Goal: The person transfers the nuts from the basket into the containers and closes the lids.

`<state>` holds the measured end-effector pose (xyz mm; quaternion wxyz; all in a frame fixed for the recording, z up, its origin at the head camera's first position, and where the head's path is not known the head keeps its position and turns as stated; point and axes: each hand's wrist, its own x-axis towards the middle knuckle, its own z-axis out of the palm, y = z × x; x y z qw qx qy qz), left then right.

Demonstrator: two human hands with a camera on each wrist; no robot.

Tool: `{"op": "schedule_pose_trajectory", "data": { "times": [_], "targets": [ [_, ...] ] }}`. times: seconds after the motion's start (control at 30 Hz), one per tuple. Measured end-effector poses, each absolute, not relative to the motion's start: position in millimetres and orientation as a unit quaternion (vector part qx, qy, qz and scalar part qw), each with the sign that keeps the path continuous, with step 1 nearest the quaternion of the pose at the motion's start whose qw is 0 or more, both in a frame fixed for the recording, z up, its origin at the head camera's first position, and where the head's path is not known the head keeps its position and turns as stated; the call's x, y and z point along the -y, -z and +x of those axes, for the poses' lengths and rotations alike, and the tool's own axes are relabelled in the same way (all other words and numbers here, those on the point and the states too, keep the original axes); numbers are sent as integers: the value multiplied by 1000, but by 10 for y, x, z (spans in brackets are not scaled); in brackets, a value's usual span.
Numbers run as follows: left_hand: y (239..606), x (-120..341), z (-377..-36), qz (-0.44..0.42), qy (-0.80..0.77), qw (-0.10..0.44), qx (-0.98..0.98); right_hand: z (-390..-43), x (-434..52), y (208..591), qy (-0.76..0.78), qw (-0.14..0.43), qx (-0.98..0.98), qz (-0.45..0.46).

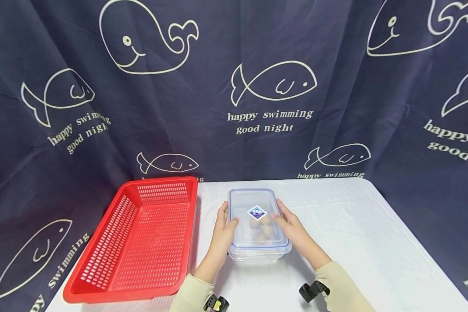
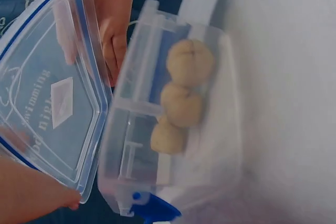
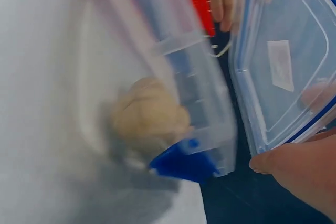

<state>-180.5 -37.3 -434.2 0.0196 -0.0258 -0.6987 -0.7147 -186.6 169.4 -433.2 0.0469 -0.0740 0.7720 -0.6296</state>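
Observation:
A clear plastic box (image 1: 257,256) stands mid-table with a few round tan pieces (image 1: 262,227) inside. Its clear, blue-rimmed lid (image 1: 257,216), with a diamond label, lies over it. My left hand (image 1: 226,222) grips the lid's left edge, thumb on top. My right hand (image 1: 284,221) grips the right edge the same way. In the left wrist view the lid (image 2: 52,98) sits raised off the box (image 2: 173,171), which holds three tan pieces (image 2: 181,103). The right wrist view shows the lid (image 3: 283,66) apart from the box (image 3: 178,87), with a blue latch at its corner.
A red perforated basket (image 1: 140,238) with nothing in it sits just left of the box on the white table (image 1: 355,242). A dark whale-print curtain (image 1: 257,86) hangs behind. Wrist cameras sit on both sleeves near the table's front edge.

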Motion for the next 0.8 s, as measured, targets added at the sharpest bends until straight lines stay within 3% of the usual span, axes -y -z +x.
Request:
{"op": "schedule_pose_trajectory", "data": {
  "times": [0.2,0.8],
  "targets": [
    [4459,359,-1850,-16,650,35,759,-1895,-1661,4515,584,18,-807,-92],
    [4614,349,-1938,10,649,18,760,-1979,-1649,4707,570,21,-816,-97]
  ]
}}
